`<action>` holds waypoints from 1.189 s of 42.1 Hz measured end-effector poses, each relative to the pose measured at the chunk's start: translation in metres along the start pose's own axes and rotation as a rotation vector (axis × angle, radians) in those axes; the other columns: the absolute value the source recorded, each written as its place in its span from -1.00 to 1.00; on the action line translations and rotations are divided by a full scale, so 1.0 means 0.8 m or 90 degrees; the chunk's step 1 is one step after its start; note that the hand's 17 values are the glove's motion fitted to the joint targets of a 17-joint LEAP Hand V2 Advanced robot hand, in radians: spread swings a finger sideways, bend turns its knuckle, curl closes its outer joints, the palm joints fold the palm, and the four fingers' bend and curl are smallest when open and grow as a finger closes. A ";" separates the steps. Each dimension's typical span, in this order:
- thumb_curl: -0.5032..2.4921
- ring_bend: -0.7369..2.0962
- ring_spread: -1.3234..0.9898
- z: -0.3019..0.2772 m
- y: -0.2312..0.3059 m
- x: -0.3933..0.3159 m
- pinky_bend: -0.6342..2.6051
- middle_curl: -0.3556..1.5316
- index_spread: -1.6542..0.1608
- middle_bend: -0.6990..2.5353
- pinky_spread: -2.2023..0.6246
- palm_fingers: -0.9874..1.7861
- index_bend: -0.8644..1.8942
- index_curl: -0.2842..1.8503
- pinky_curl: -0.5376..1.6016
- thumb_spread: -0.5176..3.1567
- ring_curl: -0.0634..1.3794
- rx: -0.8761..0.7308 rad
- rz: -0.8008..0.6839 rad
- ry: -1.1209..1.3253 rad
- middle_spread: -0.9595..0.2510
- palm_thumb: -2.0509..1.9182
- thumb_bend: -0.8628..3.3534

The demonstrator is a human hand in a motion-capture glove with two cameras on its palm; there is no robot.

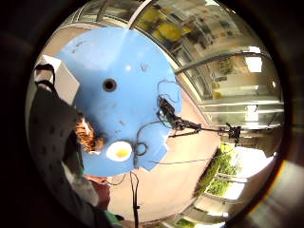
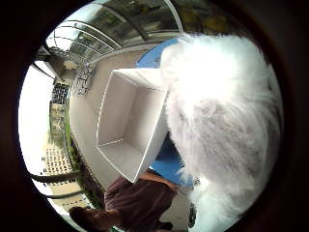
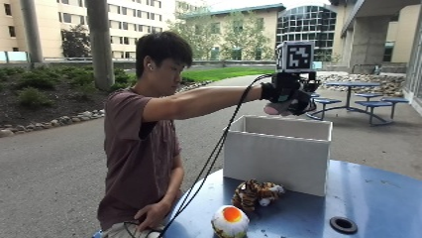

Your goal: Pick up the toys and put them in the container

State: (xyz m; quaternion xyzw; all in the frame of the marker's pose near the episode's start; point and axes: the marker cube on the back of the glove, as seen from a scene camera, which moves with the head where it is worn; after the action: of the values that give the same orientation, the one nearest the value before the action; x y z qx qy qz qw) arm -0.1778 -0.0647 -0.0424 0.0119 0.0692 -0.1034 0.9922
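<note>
Outdoors on a paved plaza, with glass buildings and picnic benches behind, a round blue table (image 3: 376,198) carries a white container (image 3: 277,153), an open-topped box standing upright near the table's far edge. The person's right hand (image 3: 285,99) hangs above the container's open mouth, arm stretched out level, fingers curled round a white fluffy toy (image 2: 222,116), which shows only as a pale lump under the glove in the outside view but fills much of the thumb-side palm view. That view looks down into the container, and its floor appears bare as far as can be seen, so I judge this to be the first toy on its way in, with the drop not yet made. Two toys are left on the table in front of the container: a tiger plush (image 3: 256,193) lying just beside its near wall, and an egg-shaped toy (image 3: 229,220) a little nearer the person, close to the table's near edge. Above the container the hand has open air on every side, and the walls are low enough against the arm's height that lowering or letting go should meet nothing. The egg-shaped toy's place near the rim is the one spot where a careless reach could knock something off.
</note>
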 end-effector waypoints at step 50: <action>-0.21 0.16 0.08 0.029 -0.067 -0.205 0.20 -0.20 0.57 -0.46 0.49 -0.51 -0.32 -0.30 -0.02 -0.12 -0.37 -0.126 -0.075 0.011 0.54 0.10 -0.61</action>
State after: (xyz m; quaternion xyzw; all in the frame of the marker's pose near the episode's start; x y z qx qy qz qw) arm -0.3449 -0.0849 0.0027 -0.0893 0.0879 -0.1540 0.9801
